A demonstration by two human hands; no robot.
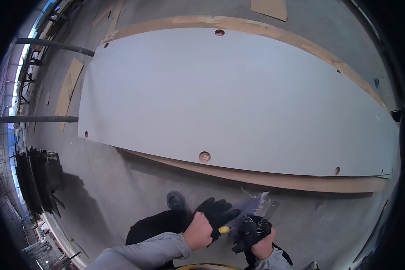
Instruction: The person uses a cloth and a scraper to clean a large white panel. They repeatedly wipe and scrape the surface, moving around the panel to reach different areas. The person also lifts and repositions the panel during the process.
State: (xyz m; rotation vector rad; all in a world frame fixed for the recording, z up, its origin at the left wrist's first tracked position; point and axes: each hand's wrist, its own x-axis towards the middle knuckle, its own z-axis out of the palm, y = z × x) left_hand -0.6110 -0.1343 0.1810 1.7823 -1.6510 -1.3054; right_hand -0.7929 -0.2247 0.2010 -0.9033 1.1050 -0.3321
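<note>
A long white panel (229, 99) fills most of the scene, lying flat on a wider plywood sheet (297, 182) whose bare wooden edge shows along the near and far sides. The panel has round holes near its edges, one (204, 156) on the near edge just beyond the hands. All of it rests on a grey concrete floor (112, 189). To the far left two dark pipes (36, 119) run across, and a stack of dark metal strips (33, 180) lies at the near left.

At the near edge, below the panel, both hands wear black gloves. The left hand (209, 220) has its fingers spread fairly wide over a flat metal blade (256, 208) that points toward the panel, with frayed whitish shreds (258, 197) at its tip. The right hand (252, 234) is closed tightly around the tool's handle, just beside the left; a small yellow part (223, 229) shows between the two hands. A dark shoe (175, 200) sits on the floor just left of the hands
</note>
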